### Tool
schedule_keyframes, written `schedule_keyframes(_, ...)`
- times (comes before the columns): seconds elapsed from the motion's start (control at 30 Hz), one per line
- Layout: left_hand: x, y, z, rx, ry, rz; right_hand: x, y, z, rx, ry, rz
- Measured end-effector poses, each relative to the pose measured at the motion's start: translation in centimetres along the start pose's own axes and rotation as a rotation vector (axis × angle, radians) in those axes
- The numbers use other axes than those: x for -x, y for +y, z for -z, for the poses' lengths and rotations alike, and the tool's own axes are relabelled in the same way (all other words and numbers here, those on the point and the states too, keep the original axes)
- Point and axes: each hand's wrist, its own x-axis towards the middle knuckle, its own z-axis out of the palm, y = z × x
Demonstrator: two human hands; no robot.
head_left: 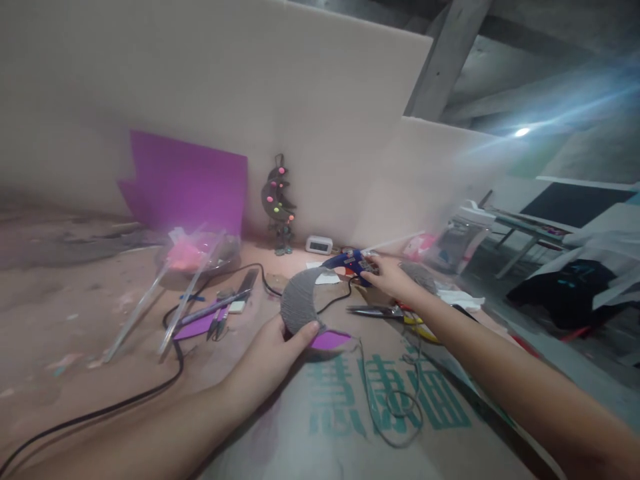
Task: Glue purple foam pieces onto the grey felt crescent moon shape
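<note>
In my left hand [277, 347] is a crescent shape [299, 301] wrapped in grey yarn, thumb on the front and fingers behind. Its lower tip [331, 341] is bare purple card. A loose strand of grey yarn [400, 410] trails from that end and loops over the brown cardboard. My right hand [393, 277] is closed around a blue hot glue gun [350, 259], just beyond the crescent's upper end. Some of its fingers are hidden. Scissors [375, 311] lie below my right wrist.
A finished-looking moon ornament [277, 200] leans on the wall beside a small white clock [319, 245]. To the left are purple card [200, 180], clear glue sticks [137, 310], pens [220, 320] and a black cable [125, 400]. A plastic container [460, 237] stands at right.
</note>
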Motion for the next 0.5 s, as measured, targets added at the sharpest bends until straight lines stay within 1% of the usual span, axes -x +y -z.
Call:
schedule_keyframes(0.1, 0.0, -0.1, 0.0, 0.016, 0.006, 0.005, -1.4, 0.1, -0.9, -0.031, -0.065, -0.031)
schedule_keyframes(0.2, 0.1, -0.2, 0.0, 0.012, 0.024, 0.008, -2.0, -0.7, -1.8, -0.056, -0.093, -0.049)
schedule_keyframes(0.37, 0.4, 0.0, 0.0, -0.007, 0.017, 0.002, -2.3, -2.8, -3.2, -0.095, -0.06, -0.134)
schedule_keyframes(0.43, 0.3, 0.0, 0.0, 0.026, -0.003, -0.001, -2.3, -3.2, -3.2, -0.105, -0.037, -0.177)
schedule_keyframes(0.5, 0.2, -0.2, 0.1, 0.044, -0.033, 0.024, -2.0, -3.5, -2.7, -0.109, 0.002, -0.217)
